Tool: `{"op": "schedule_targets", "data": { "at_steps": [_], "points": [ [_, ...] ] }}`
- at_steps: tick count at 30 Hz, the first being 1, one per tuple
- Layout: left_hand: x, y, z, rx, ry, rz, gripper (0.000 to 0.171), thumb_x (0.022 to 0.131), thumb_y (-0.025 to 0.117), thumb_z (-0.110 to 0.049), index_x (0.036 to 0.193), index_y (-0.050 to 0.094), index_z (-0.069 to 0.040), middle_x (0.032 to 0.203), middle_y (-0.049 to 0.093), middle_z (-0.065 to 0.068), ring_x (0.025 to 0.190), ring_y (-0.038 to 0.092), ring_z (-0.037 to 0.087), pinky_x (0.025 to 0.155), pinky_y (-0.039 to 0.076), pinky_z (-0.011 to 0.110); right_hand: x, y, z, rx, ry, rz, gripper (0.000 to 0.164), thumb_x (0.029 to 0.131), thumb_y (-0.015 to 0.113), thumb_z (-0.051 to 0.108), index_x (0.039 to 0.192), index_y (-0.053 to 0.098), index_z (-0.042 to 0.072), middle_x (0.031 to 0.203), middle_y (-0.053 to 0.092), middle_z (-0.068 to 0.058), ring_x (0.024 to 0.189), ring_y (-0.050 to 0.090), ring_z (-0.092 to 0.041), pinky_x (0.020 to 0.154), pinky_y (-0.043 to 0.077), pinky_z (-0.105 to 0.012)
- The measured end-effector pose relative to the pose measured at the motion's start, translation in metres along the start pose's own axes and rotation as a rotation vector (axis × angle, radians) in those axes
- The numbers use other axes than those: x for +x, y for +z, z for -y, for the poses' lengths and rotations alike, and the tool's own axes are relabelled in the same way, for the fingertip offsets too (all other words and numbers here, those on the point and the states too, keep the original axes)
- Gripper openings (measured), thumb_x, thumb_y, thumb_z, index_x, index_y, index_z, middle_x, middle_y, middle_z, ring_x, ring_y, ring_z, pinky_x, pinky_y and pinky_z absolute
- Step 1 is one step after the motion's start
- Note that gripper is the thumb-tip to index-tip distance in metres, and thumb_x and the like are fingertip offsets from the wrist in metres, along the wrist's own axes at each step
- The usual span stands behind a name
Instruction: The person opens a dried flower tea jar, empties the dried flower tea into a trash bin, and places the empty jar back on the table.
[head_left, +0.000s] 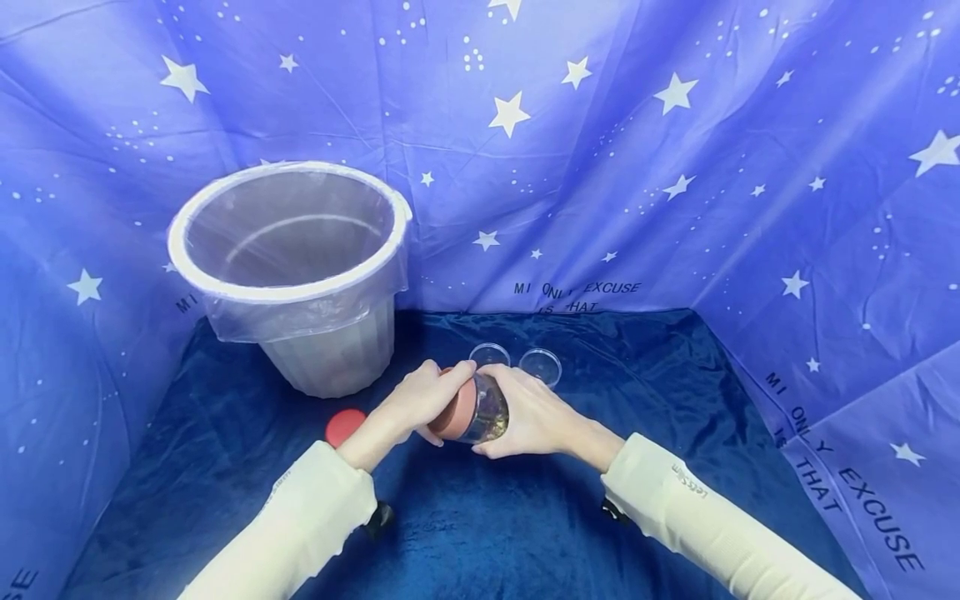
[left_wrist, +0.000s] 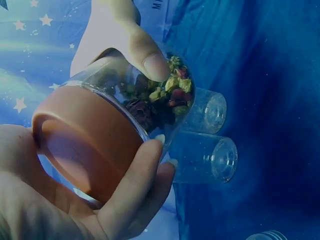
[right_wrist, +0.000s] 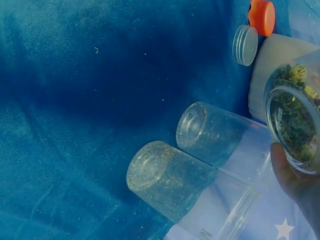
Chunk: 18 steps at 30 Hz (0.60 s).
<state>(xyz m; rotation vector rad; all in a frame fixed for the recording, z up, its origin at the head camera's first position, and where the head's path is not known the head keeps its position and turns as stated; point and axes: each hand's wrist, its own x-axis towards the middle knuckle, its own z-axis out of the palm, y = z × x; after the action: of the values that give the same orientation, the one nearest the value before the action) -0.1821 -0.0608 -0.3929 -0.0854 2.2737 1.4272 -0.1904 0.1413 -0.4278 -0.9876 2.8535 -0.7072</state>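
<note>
A clear glass jar (left_wrist: 172, 95) of dried flower buds, red and yellow among them, is tilted between the two hands over the cloth. Its wide terracotta-coloured lid (left_wrist: 90, 135) sits on the end toward the left side. The left hand (head_left: 420, 400) grips this lid, thumb on one side and fingers curled round the other. Around the glass body, the right hand (head_left: 532, 412) holds with its thumb along the side. Seen in the right wrist view, the jar's round base faces the camera. Just beyond the hands stand two clear cylindrical containers (right_wrist: 200, 190) (right_wrist: 225, 135), side by side.
A large white bin (head_left: 330, 354) lined with a clear bag stands at the back left. Near the left wrist lies a round red object (head_left: 346, 427). A clear ridged cap (right_wrist: 245, 46) is beside it. Dark blue velvet cloth (head_left: 645, 483) covers the surface; starry curtains (head_left: 675, 167) surround it.
</note>
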Motion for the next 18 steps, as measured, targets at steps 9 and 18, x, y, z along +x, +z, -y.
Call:
{"op": "schedule_targets", "data": {
  "at_steps": [9, 18],
  "points": [
    [-0.002, -0.003, 0.002, -0.007, 0.084, 0.058, 0.073, 0.096, 0.035, -0.069, 0.129, 0.046, -0.005, 0.118, 0.058, 0.02, 0.082, 0.068, 0.025, 0.057, 0.059, 0.039, 0.0, -0.004, -0.005, 0.013, -0.022, -0.02, 0.09, 0.062, 0.086, 0.046, 0.134, 0.046, 0.01, 0.114, 0.063, -0.004, 0.093, 0.062, -0.016, 0.077, 0.054, -0.035],
    [0.0, -0.018, 0.006, 0.159, 0.38, 0.024, 0.066, 0.099, 0.041, -0.058, 0.146, 0.031, -0.014, 0.144, 0.046, 0.012, 0.134, 0.047, 0.026, 0.108, 0.041, 0.047, -0.001, -0.009, -0.011, 0.061, -0.027, -0.051, 0.091, 0.061, 0.087, 0.046, 0.135, 0.046, 0.012, 0.113, 0.064, -0.002, 0.094, 0.063, -0.015, 0.078, 0.054, -0.034]
  ]
}}
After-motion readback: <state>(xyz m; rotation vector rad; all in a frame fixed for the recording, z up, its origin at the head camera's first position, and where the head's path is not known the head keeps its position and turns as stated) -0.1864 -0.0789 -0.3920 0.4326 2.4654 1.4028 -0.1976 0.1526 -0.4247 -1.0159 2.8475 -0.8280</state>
